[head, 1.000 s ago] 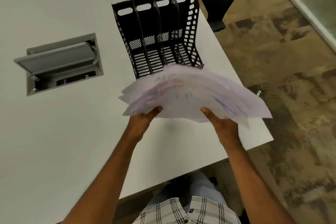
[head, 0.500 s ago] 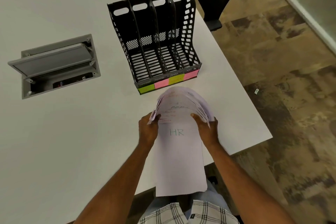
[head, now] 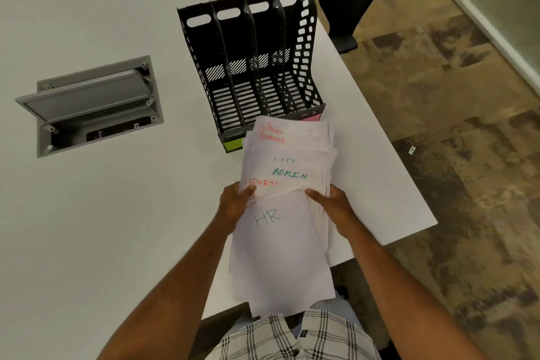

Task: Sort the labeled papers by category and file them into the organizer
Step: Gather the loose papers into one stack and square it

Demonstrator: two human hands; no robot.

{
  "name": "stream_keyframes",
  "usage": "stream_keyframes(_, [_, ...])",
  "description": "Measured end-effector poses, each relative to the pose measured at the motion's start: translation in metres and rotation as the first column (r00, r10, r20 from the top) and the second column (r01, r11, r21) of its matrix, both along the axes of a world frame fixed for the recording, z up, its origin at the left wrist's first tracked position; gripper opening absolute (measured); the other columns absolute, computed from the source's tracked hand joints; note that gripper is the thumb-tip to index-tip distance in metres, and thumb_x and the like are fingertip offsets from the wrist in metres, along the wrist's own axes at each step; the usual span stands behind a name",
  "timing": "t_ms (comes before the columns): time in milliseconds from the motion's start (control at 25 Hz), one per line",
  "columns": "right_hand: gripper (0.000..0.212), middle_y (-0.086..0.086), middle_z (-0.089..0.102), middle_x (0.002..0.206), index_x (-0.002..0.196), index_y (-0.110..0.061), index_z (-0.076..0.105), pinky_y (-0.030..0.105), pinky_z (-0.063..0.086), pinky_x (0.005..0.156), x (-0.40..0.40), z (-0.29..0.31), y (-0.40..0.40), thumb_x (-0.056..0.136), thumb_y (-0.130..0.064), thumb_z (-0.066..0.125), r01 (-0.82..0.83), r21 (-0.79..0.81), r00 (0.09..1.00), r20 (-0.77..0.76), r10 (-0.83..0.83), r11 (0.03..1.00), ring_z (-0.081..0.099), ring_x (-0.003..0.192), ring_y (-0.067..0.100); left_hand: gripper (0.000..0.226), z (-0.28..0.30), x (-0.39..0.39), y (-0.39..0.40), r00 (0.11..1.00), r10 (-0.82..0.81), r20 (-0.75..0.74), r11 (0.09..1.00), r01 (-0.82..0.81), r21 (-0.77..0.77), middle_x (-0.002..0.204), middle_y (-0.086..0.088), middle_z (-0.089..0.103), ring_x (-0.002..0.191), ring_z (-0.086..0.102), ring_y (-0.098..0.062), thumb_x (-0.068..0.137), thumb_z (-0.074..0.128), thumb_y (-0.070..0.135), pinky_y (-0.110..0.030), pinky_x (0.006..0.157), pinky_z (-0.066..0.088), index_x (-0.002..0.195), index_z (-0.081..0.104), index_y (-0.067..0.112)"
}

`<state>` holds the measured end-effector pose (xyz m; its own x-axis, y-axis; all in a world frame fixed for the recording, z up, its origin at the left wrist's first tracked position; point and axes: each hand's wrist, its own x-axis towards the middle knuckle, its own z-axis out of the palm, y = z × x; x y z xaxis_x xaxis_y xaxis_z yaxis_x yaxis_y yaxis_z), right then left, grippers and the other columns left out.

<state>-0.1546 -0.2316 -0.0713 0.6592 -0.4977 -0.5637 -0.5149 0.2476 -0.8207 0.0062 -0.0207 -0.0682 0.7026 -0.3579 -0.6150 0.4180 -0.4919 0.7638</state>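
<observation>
A: Start with the big picture. Where does the desk (head: 102,213) put everything relative to the hands?

B: The black four-slot file organizer (head: 251,67) stands on it straight ahead of both hands, just beyond the far end of the paper stack (head: 286,213). Its slots run away from the person, open ends facing back toward the hands, with colored tabs on the near lip.

A: And the stack itself?

B: Its long axis points the same way: near end hanging over the desk edge toward the person's lap, far end overlapping the organizer's front lip in view. The sheets are fanned so labels show: FINANCE farthest, then ADMIN, SPORTS, and HR on top nearest.

A: Which hand is closer to the slots?

B: Neither by much; they sit level, one on each long edge. The left hand (head: 235,204) grips the left edge with its thumb pressed over the top by the SPORTS sheet. The right hand (head: 336,207) pinches the right edge, thumb lying across the top sheet above the HR label.

A: So what does the next move turn on?

B: My guess: pulling the HR sheet free and carrying it forward to the matching slot. I can't read the tabs from here.
</observation>
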Motion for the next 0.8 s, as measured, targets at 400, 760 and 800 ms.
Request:
stream_keyframes(400, [0.064,0.011,0.064,0.133,0.136,-0.009,0.056,0.044,0.049,0.104,-0.039,-0.037,0.045,0.079,-0.014,0.084,-0.159,0.291,0.947,-0.224,0.229,0.943,0.062,0.118,0.025,0.080,-0.031,-0.040,0.067,0.850,-0.009,-0.526,0.913,-0.208,-0.351,0.141,-0.011,0.063,0.129,0.060,-0.032,0.095,0.017,0.075,-0.043,0.098,0.056,0.143,0.056,0.025])
stream_keyframes(760, [0.058,0.013,0.065,0.130,0.134,-0.007,0.058,0.044,0.049,0.104,0.003,-0.007,0.058,0.082,-0.015,0.082,-0.229,0.153,0.953,-0.164,0.254,0.961,0.063,0.117,0.026,0.055,-0.020,-0.036,0.062,0.953,0.233,-0.194,0.970,-0.241,-0.019,0.111,-0.012,0.077,0.100,0.074,-0.033,0.067,0.094,0.032,-0.047,0.088,0.061,0.111,0.073,0.006])
stream_keyframes(800, [0.052,0.013,0.069,0.124,0.129,-0.008,0.063,0.045,0.051,0.101,0.010,0.002,0.054,0.082,-0.018,0.082,-0.173,0.071,0.973,-0.143,0.182,0.982,0.066,0.113,0.027,0.046,-0.009,-0.027,0.053,0.946,0.284,-0.155,0.955,-0.294,-0.047,0.105,-0.007,0.079,0.097,0.075,-0.030,0.067,0.094,0.033,-0.042,0.082,0.063,0.103,0.075,0.011])
